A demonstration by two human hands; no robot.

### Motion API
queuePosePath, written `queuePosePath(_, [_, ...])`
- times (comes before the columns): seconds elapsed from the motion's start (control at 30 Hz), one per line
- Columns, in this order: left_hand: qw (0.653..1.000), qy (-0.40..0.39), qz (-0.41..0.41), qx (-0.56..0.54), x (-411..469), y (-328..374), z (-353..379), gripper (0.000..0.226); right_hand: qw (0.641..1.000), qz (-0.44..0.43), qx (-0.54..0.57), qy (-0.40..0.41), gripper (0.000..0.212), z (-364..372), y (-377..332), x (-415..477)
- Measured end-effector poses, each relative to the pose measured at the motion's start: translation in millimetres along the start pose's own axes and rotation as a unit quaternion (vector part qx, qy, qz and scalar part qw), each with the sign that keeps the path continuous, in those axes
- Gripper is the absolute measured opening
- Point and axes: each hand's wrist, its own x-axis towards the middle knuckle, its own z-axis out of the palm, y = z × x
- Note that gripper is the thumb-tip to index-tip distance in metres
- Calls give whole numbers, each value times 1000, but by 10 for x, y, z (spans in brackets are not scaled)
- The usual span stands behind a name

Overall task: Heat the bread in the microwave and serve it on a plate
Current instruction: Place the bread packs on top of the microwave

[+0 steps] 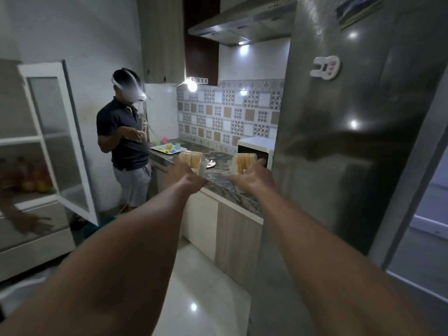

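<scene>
Both my arms stretch toward the marble counter (pixel 218 183). My right hand (pixel 254 177) grips a stack of bread slices (pixel 242 160) just in front of the white microwave (pixel 257 144), whose dark front faces me. My left hand (pixel 185 177) reaches the near end of a clear bag of bread (pixel 190 158) at the counter's edge; blur hides whether its fingers hold the bag. A white plate with red marks (pixel 211 164) lies on the counter between the bag and the slices.
A tall steel fridge (pixel 351 122) fills the right side, close to my right arm. Another person (pixel 126 144) stands at the counter's far left end by a tray (pixel 167 149). A cabinet with an open glass door (pixel 58 141) is on the left.
</scene>
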Motion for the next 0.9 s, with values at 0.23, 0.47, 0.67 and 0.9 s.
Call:
queuePosePath(0.23, [999, -29, -39, 13, 988, -114, 433, 101, 1000, 22, -19, -12, 99, 599, -66, 828])
queuePosePath(0.47, [998, -48, -32, 12, 2022, 11, 1020, 81, 1000, 25, -8, -17, 91, 1127, -44, 2016])
queuePosePath(0.67, [999, -46, -6, -5, 2992, 270, 1440, 85, 1000, 17, -19, -4, 94, 1418, -88, 3102])
queuePosePath(0.9, [998, -54, -10, -6, 4009, 249, 2008, 109, 999, 32, -28, 6, 107, 1852, -77, 4058])
